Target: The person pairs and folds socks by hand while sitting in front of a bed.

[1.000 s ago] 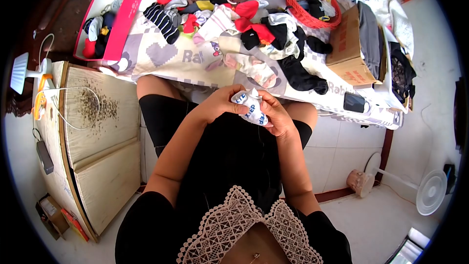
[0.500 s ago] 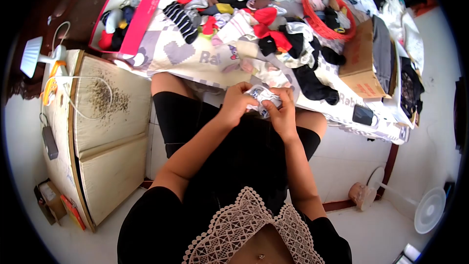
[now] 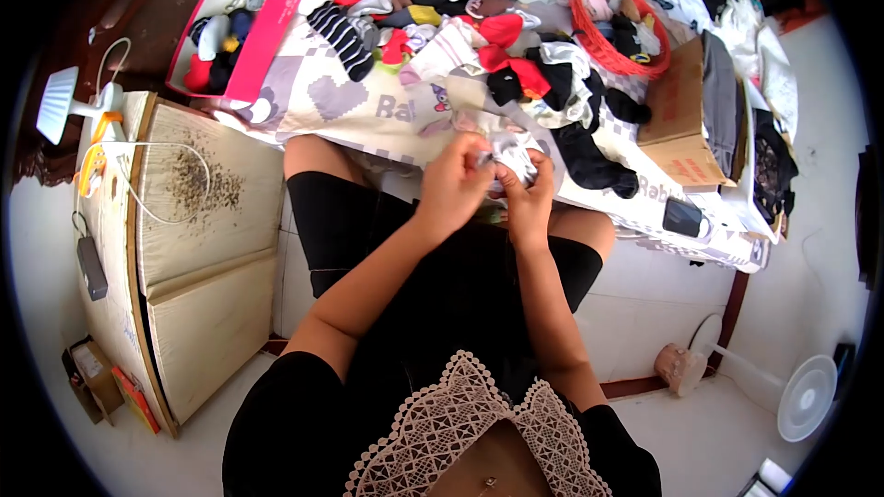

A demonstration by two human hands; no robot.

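A crumpled white sock (image 3: 512, 158) is held between both hands above my lap, at the bed's near edge. My left hand (image 3: 453, 182) pinches its left side, fingers bent. My right hand (image 3: 528, 198) grips the lower right side with thumb and fingers. Just behind the hands lies a pale pink and white sock (image 3: 471, 121), partly hidden. Farther back spreads a pile of mixed socks, among them a striped black and white sock (image 3: 342, 40) and a red sock (image 3: 501, 29). Black socks (image 3: 589, 158) lie to the right of the hands.
A pink box (image 3: 265, 32) with rolled socks stands at the back left. A red basket (image 3: 579, 22) holds more socks. Right of it are a cardboard box (image 3: 670, 120) and a phone (image 3: 682, 217). A wooden cabinet (image 3: 212, 258) stands left, a white fan (image 3: 807, 398) lower right.
Over the last second the view has shifted, and the white bundle's blue lettering has gone from sight. Since the middle frame, my left hand has risen slightly and turned, and the sock extends farther up.
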